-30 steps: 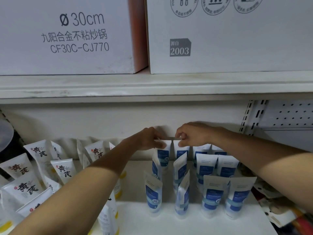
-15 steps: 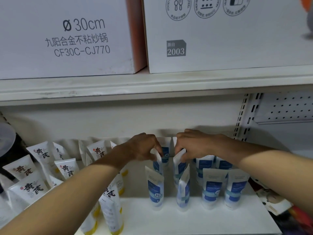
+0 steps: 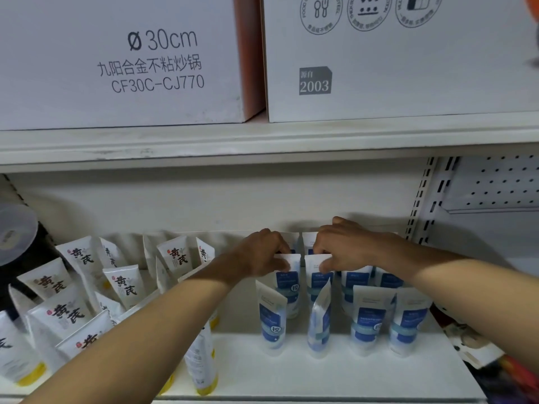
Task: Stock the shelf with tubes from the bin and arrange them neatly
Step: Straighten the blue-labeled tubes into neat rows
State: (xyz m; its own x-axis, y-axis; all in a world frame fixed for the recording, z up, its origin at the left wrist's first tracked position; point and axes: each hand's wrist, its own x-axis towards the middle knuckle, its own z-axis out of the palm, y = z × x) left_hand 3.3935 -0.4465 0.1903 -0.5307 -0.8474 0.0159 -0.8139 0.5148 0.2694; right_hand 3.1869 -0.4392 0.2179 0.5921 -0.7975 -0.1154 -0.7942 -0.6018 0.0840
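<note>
Several white-and-blue tubes stand cap-down in rows on the white shelf. My left hand pinches the crimped top of a blue tube in the second row. Beside it, my right hand pinches the top of the neighbouring blue tube. In the front row a blue tube faces forward, and next to it another stands turned sideways. Two more front-row tubes stand at the right. No bin is in view.
White tubes with yellow caps crowd the shelf's left part, some leaning. Large cardboard boxes sit on the upper shelf. A perforated back panel and slotted upright stand at the right. A dark object with a clear lid is far left.
Both hands have moved forward from the back row to the second row, and each now pinches a tube top there. The view has shifted slightly.
</note>
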